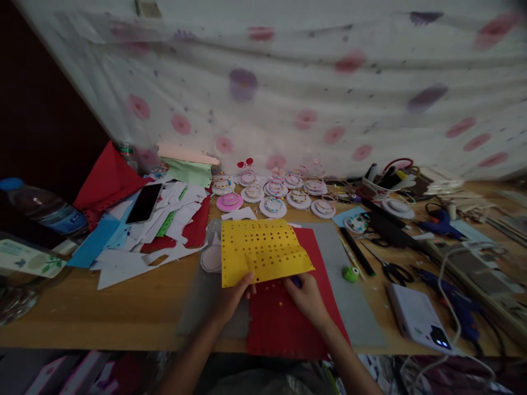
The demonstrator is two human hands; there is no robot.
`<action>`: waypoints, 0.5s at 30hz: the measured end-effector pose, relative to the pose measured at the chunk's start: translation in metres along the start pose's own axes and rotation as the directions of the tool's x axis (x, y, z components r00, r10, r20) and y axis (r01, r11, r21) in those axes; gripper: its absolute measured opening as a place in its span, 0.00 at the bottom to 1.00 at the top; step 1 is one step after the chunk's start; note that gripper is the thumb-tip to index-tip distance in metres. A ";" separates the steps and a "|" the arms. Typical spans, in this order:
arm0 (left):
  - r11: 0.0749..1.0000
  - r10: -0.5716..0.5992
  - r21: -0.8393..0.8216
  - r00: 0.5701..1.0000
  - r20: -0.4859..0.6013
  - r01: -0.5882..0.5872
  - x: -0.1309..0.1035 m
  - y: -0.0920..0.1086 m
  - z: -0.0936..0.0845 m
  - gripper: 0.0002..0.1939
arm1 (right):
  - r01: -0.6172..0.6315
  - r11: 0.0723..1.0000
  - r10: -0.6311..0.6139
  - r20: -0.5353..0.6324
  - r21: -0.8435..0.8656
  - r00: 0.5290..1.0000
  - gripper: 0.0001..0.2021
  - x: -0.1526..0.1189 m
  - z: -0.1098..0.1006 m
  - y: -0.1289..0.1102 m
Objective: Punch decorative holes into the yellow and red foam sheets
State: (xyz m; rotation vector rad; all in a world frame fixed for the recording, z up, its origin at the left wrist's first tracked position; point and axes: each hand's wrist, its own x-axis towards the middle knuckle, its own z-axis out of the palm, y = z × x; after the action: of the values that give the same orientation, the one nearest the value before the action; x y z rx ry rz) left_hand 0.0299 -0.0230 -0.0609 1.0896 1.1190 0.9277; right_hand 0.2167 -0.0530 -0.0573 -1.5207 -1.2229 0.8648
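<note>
A yellow sheet [263,249] with rows of punched holes is held above a red sheet [288,323], which also has holes along its edges. My left hand [241,291] pinches the yellow sheet's lower left edge, thumb on top. Under the lower right edge of the sheet, my right hand [302,293] is closed round a small dark blue object, mostly hidden by the fingers and the sheet. A grey mat [354,307] lies beneath the red sheet.
Small decorated discs [274,207] stand behind the sheets. At left are paper scraps [181,211], a phone [145,203] and a bottle [45,211]. At right lie scissors [397,271], a green frog-like piece [350,274], a power bank [418,317] and a glue gun [453,302].
</note>
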 end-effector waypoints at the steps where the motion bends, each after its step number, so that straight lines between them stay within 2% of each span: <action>1: 1.000 -0.003 -0.005 1.000 0.005 0.003 0.000 -0.001 -0.002 0.20 | -0.012 1.000 0.012 0.017 0.003 1.000 0.08 -0.002 -0.001 -0.003; 4: 1.000 -0.022 -0.008 0.999 0.044 0.023 -0.001 0.000 -0.006 0.18 | -0.061 0.998 0.059 0.073 0.023 0.996 0.17 -0.007 -0.001 -0.011; 7: 0.999 -0.036 -0.020 0.995 0.094 0.038 0.000 0.001 -0.007 0.17 | -0.173 0.981 0.162 0.120 0.084 0.979 0.25 -0.007 -0.001 -0.014; 10: 0.998 -0.031 -0.049 0.995 0.091 0.035 0.002 -0.001 -0.007 0.13 | -0.276 0.946 0.261 0.106 0.169 0.960 0.25 -0.007 -0.003 -0.015; 12: 0.996 -0.021 -0.082 0.996 0.082 0.028 0.004 -0.004 -0.007 0.12 | -0.347 0.872 0.317 0.142 0.346 0.938 0.17 -0.009 -0.004 -0.016; 13: 0.995 -0.018 -0.099 0.997 0.080 0.026 0.004 -0.005 -0.007 0.12 | -0.388 0.801 0.336 0.193 0.456 0.922 0.12 -0.012 -0.005 -0.016; 15: 0.993 -0.014 -0.120 0.997 0.076 0.023 0.005 -0.006 -0.007 0.12 | -0.465 0.650 0.347 0.309 0.602 0.885 0.14 -0.018 -0.003 -0.016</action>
State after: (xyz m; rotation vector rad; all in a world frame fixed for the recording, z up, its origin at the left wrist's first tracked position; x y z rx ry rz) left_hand 0.0243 -0.0181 -0.0687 1.0056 0.9975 0.9210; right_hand 0.2106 -0.0705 -0.0415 -1.1354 -0.5446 1.5684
